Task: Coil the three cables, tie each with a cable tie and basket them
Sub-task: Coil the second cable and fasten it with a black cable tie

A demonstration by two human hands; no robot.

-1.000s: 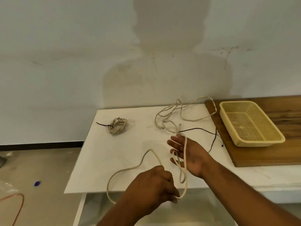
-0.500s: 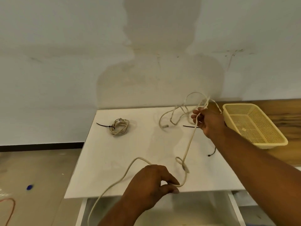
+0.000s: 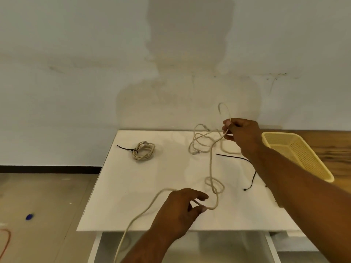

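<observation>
Far L on the white tabletop (image 3: pixel 133 196): coiled cable (image 3: pixel 143 153), tied w/ a black tie. Front edge: left hand (image 3: pixel 180 209) pinches the long cable (image 3: pixel 210 164) btw thumb & fingers (image 3: pixel 200 196). Mid-back: loose cable (image 3: pixel 197 141) & black cable tie (image 3: pixel 233 157) lie flat. Right hand (image 3: pixel 241 133) pinches the long cable up high, fingers curled. Far R: yellow basket (image 3: pixel 296 154) on wood board (image 3: pixel 332 149).

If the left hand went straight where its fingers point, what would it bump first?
The left hand would probably meet the small loop in the beige cable it pinches; depth is unclear.
</observation>
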